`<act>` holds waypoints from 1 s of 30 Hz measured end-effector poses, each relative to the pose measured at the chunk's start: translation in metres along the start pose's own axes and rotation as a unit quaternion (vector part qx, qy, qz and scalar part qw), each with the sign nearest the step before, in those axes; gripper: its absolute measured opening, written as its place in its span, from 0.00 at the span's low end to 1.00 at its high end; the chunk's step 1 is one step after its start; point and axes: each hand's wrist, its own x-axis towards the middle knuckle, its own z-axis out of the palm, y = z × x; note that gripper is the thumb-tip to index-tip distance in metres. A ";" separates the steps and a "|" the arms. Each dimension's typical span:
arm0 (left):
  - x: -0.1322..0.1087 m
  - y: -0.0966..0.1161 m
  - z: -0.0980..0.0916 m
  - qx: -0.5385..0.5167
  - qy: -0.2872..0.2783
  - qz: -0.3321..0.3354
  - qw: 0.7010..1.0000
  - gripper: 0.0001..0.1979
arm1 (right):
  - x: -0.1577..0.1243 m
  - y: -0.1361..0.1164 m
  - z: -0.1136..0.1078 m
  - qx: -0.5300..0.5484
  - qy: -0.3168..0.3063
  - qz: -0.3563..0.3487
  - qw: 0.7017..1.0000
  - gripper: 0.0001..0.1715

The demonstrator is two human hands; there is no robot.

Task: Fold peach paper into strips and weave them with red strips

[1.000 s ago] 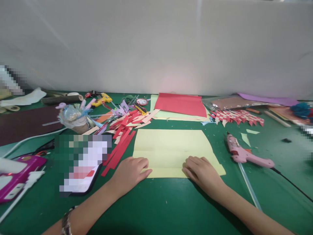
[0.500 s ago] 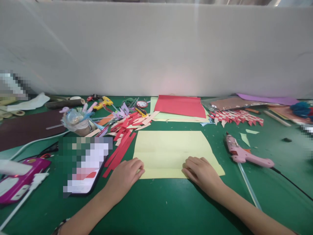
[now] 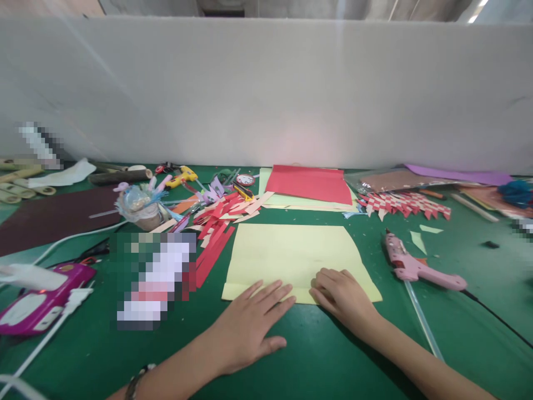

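Note:
A pale yellow sheet of paper [image 3: 291,250] lies on the green table in front of me, with a crease across it close to its near edge. My left hand [image 3: 254,319] rests flat on that near edge, fingers spread and thumb out over the table. On the right part of the same edge, my right hand [image 3: 339,291] has its fingers curled and pressed together on the paper. Its fingertips partly hide the edge there.
Red paper strips [image 3: 216,250] and a pixelated phone [image 3: 158,278] lie to the left. A pink glue gun [image 3: 416,266] with its cord is at right. Behind sit a red sheet [image 3: 308,183], a woven red-and-white paper piece [image 3: 403,204] and a yellow glue gun [image 3: 183,176]. A magenta power strip [image 3: 45,300] is far left.
My left hand has left the paper's left corner, moved right along the near edge and opened flat. My right hand stays where it was. The view has shifted slightly.

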 end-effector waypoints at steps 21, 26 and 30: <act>-0.065 -0.031 -0.009 -0.062 -0.012 -0.045 0.997 0.37 | -0.002 -0.002 -0.002 -0.031 0.012 -0.018 0.999 0.13; -0.076 -0.033 -0.009 -0.058 -0.022 -0.073 0.995 0.38 | -0.002 -0.013 -0.007 -0.107 -0.005 -0.010 0.994 0.12; -0.076 -0.033 -0.008 -0.049 -0.027 -0.069 0.996 0.37 | -0.005 -0.050 -0.006 -0.102 0.046 -0.051 0.992 0.22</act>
